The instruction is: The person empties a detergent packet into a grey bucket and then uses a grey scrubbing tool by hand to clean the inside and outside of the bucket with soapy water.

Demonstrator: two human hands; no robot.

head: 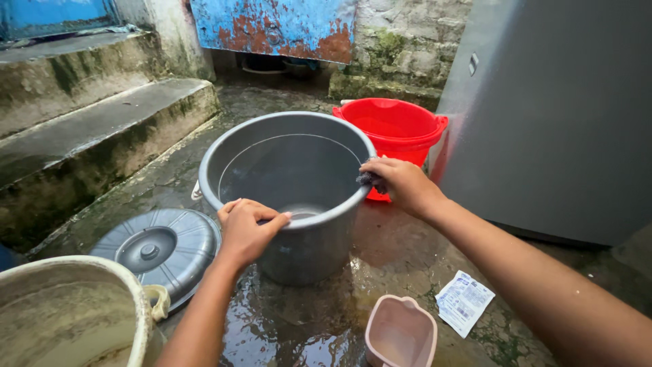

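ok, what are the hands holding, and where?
Left hand grips the grey bucket by its near rim. Right hand presses a small dark scrubber against the far-right rim.

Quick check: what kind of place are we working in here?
Probably an outdoor washing yard behind a house: wet stone floor, mossy concrete steps, and both hands on a large grey plastic bucket beside a red plastic bucket.

small flat sachet (pixel 464 302), white with blue print, torn open, lying on wet ground (pixel 401 255), just right of pink scoop (pixel 401 334), below right forearm
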